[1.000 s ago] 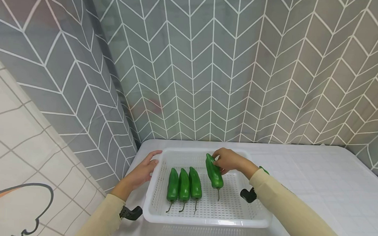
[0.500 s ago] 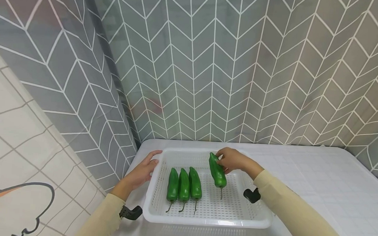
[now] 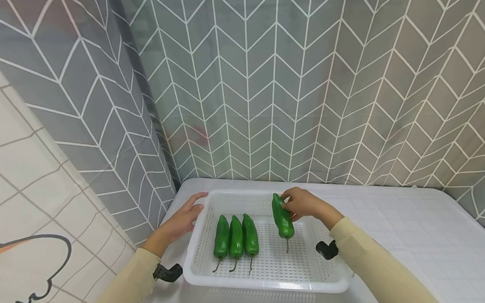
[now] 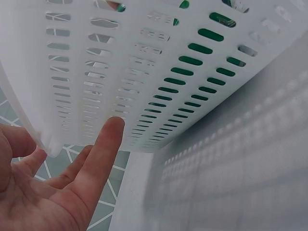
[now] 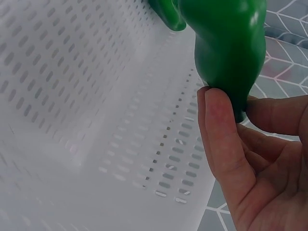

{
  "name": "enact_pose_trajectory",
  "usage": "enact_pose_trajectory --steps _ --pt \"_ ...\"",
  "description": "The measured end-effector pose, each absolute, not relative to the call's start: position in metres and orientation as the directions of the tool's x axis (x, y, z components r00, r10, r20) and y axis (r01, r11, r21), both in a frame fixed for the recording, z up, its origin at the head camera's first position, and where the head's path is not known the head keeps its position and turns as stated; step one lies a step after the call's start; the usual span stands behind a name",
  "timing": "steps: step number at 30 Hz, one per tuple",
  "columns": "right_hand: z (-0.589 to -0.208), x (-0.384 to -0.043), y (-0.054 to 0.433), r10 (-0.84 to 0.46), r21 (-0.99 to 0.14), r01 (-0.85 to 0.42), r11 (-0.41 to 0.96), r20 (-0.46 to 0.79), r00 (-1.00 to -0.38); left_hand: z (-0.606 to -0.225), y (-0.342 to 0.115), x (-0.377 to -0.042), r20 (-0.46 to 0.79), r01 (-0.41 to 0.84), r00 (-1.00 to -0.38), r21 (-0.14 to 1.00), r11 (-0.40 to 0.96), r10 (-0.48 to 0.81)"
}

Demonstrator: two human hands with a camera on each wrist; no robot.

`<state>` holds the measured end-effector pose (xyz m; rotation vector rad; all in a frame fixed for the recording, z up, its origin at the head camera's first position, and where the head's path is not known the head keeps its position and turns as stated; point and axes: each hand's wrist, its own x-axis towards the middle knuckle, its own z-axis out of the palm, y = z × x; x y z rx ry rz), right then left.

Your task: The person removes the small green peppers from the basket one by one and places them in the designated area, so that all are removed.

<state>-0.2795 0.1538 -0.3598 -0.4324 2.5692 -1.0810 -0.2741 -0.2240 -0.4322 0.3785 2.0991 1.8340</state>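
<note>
So far, three green peppers (image 3: pixel 236 236) lie side by side in the left half of the white basket (image 3: pixel 260 280), stems pointing toward the person, tips toward the wall. A fourth pepper (image 3: pixel 282 220) hangs over the right-middle of the basket, pinched at its pointed end by the right hand (image 3: pixel 303 204), stem hanging down just above the perforated floor; it does not seem to rest on the floor yet. The right wrist view shows thumb and fingers curled around that tip. The left hand (image 3: pixel 183 217) lies against the basket's left rim with straight, relaxed fingers, holding nothing. Judging from the row, the arranging looks mostly done: what remains is laying this pepper down, probably beside the other three. The basket sits on the white table (image 3: pixel 407 224).
</note>
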Motion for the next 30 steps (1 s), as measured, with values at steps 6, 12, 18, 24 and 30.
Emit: enact_pose_trajectory --steps 6,12,18,24,30 --pt "-0.357 -0.28 0.158 -0.41 -0.745 -0.17 0.646 -0.15 -0.9 -0.433 -0.224 -0.275 -0.068 -0.009 -0.911 0.989 0.145 0.406" --pt "-0.357 -0.282 0.163 -0.411 -0.743 -0.182 0.644 -0.135 -0.901 -0.433 -0.224 -0.274 -0.069 -0.009 -0.913 0.989 0.149 0.401" --pt "-0.353 -0.282 0.166 -0.408 -0.749 -0.183 0.636 -0.125 -0.905 -0.433 -0.224 -0.275 -0.067 -0.011 -0.911 0.99 0.138 0.407" --pt "-0.347 -0.278 0.167 -0.407 -0.743 -0.191 0.641 -0.119 -0.906 -0.432 -0.224 -0.274 -0.073 -0.019 -0.909 0.991 0.135 0.411" --pt "-0.345 -0.277 0.171 -0.408 -0.745 -0.192 0.639 -0.117 -0.905 -0.432 -0.223 -0.274 -0.072 -0.015 -0.909 0.99 0.14 0.41"
